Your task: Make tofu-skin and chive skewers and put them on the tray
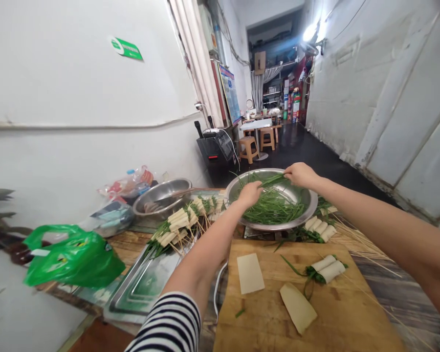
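My left hand [251, 193] and my right hand [301, 175] are over a metal bowl [311, 209] heaped with cut green chives [273, 210]. A small bunch of chives [273, 180] stretches between them, with the fingers of each hand closed on one end. On the wooden cutting board [256, 322] nearer me lie a pale tofu sheet [250, 274] and a second, rounded tofu sheet [298, 309]. Rolled tofu sheets filled with greens [328, 269] rest at the board's right side.
Skewered rolls [179, 220] are piled on a metal tray [139, 288] at left. Behind them stands another metal basin [163, 195], beside a green plastic bag [73, 254]. Loose bamboo skewers [363, 239] and more rolls [320, 229] lie right of the bowl.
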Demonstrator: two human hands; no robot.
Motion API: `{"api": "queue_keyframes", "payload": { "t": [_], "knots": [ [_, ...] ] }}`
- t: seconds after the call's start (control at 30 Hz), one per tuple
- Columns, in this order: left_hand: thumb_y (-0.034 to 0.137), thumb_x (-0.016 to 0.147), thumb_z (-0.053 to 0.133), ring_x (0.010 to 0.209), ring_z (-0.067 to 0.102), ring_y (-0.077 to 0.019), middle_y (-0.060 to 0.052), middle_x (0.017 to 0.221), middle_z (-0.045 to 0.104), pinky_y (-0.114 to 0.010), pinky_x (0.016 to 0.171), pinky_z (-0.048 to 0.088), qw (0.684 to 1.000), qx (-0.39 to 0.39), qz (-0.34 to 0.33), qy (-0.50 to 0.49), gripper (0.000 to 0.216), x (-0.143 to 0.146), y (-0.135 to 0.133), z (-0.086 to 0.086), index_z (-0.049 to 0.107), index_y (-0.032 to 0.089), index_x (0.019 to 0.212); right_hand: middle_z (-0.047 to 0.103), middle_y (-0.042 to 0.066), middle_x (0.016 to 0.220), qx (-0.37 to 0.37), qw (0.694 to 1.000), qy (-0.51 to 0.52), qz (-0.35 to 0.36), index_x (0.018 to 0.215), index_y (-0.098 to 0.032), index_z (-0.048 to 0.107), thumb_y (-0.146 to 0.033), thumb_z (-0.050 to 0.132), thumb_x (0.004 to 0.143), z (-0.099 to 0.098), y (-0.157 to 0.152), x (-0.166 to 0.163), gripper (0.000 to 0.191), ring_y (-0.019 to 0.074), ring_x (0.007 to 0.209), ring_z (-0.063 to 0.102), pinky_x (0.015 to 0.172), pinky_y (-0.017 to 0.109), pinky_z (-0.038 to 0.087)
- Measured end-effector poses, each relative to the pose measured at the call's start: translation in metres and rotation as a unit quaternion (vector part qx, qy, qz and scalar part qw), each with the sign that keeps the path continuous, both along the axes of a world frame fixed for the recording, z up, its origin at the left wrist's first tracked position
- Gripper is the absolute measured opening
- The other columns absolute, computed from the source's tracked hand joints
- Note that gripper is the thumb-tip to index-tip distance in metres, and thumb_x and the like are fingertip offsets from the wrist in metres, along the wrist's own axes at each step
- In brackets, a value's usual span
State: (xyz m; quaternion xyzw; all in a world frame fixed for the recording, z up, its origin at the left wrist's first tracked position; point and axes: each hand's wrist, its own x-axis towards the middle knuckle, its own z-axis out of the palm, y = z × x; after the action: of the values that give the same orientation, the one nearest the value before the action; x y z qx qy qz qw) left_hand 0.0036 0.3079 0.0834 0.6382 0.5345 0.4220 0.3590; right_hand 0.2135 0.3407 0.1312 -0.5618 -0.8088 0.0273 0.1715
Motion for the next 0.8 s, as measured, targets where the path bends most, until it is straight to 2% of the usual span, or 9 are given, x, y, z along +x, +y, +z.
{"api": "queue_keyframes", "payload": {
  "t": [0.13, 0.23, 0.3, 0.37, 0.43, 0.53, 0.6, 0.7, 0.8],
  "knots": [
    [0.006, 0.064, 0.070, 0.078, 0.062, -0.0217, 0.000, 0.052, 0.055, -0.030, 0.084, 0.044, 0.996, -0.020, -0.030, 0.084, 0.026, -0.012, 0.003, -0.005, 0.054, 0.019, 0.048, 0.073, 0.009, 0.097, 0.029, 0.997, -0.073, -0.008, 0.096, -0.018, 0.076, -0.020, 0.055, 0.082, 0.011, 0.008, 0.006, 0.026, 0.0213, 0.097, 0.063, 0.079, 0.025, 0.046],
    [0.008, 0.061, 0.073, 0.085, 0.065, -0.0240, -0.003, 0.061, 0.062, -0.030, 0.084, 0.046, 0.992, -0.025, -0.029, 0.118, 0.020, -0.022, 0.005, -0.007, 0.059, 0.019, 0.052, 0.072, 0.012, 0.098, 0.040, 0.993, -0.106, -0.021, 0.096, -0.016, 0.076, -0.017, 0.052, 0.082, 0.021, 0.008, 0.009, 0.028, 0.0227, 0.095, 0.064, 0.076, 0.026, 0.046],
    [0.012, 0.060, 0.077, 0.097, 0.064, -0.0258, -0.006, 0.078, 0.069, -0.030, 0.088, 0.045, 0.992, -0.015, -0.022, 0.126, 0.014, -0.027, 0.007, -0.008, 0.065, 0.019, 0.064, 0.072, 0.012, 0.098, 0.041, 0.992, -0.120, -0.020, 0.094, -0.016, 0.077, -0.016, 0.053, 0.080, 0.029, 0.004, 0.010, 0.028, 0.0232, 0.095, 0.064, 0.074, 0.026, 0.046],
    [0.018, 0.062, 0.078, 0.107, 0.060, -0.0258, -0.008, 0.097, 0.071, -0.031, 0.094, 0.043, 0.992, 0.013, -0.022, 0.124, 0.020, -0.027, 0.010, -0.008, 0.071, 0.020, 0.081, 0.073, 0.010, 0.098, 0.041, 0.991, -0.129, -0.005, 0.093, -0.017, 0.077, -0.017, 0.056, 0.078, 0.034, -0.002, 0.008, 0.026, 0.0232, 0.096, 0.064, 0.074, 0.025, 0.047],
    [0.024, 0.070, 0.075, 0.111, 0.059, -0.0244, -0.009, 0.109, 0.070, -0.032, 0.099, 0.040, 0.989, 0.076, -0.031, 0.120, 0.031, -0.020, 0.013, -0.007, 0.071, 0.022, 0.100, 0.073, 0.007, 0.094, 0.035, 0.991, -0.130, 0.024, 0.091, -0.021, 0.077, -0.021, 0.059, 0.077, 0.038, -0.007, 0.003, 0.023, 0.0224, 0.095, 0.064, 0.077, 0.025, 0.046],
    [0.030, 0.076, 0.071, 0.109, 0.060, -0.0232, -0.009, 0.114, 0.069, -0.034, 0.101, 0.039, 0.975, 0.181, -0.059, 0.112, 0.044, -0.002, 0.016, -0.001, 0.065, 0.023, 0.119, 0.074, 0.003, 0.085, 0.022, 0.990, -0.119, 0.070, 0.088, -0.024, 0.077, -0.024, 0.063, 0.074, 0.039, -0.013, -0.010, 0.020, 0.0206, 0.090, 0.065, 0.078, 0.023, 0.046],
    [0.029, 0.077, 0.070, 0.106, 0.062, -0.0231, -0.009, 0.113, 0.070, -0.034, 0.099, 0.041, 0.971, 0.201, -0.080, 0.106, 0.043, 0.010, 0.013, 0.006, 0.066, 0.021, 0.119, 0.073, 0.002, 0.078, 0.008, 0.990, -0.101, 0.099, 0.086, -0.023, 0.077, -0.023, 0.064, 0.073, 0.038, -0.015, -0.018, 0.019, 0.0193, 0.083, 0.065, 0.075, 0.023, 0.046],
    [0.022, 0.079, 0.067, 0.098, 0.065, -0.0229, -0.008, 0.104, 0.073, -0.033, 0.093, 0.045, 0.973, 0.181, -0.091, 0.109, 0.031, 0.018, 0.003, 0.020, 0.071, 0.019, 0.110, 0.068, 0.000, 0.063, -0.046, 0.989, -0.041, 0.131, 0.087, -0.018, 0.075, -0.022, 0.062, 0.074, 0.034, -0.014, -0.024, 0.019, 0.0158, 0.068, 0.064, 0.065, 0.021, 0.046],
    [0.018, 0.079, 0.063, 0.090, 0.065, -0.0212, -0.004, 0.092, 0.074, -0.029, 0.087, 0.046, 0.974, 0.156, -0.080, 0.141, 0.024, 0.014, -0.006, 0.030, 0.075, 0.019, 0.100, 0.068, -0.002, 0.064, -0.117, 0.981, 0.062, 0.141, 0.100, -0.015, 0.072, -0.018, 0.062, 0.073, 0.027, -0.013, -0.022, 0.029, 0.0120, 0.058, 0.061, 0.057, 0.019, 0.045]
  ]
}}
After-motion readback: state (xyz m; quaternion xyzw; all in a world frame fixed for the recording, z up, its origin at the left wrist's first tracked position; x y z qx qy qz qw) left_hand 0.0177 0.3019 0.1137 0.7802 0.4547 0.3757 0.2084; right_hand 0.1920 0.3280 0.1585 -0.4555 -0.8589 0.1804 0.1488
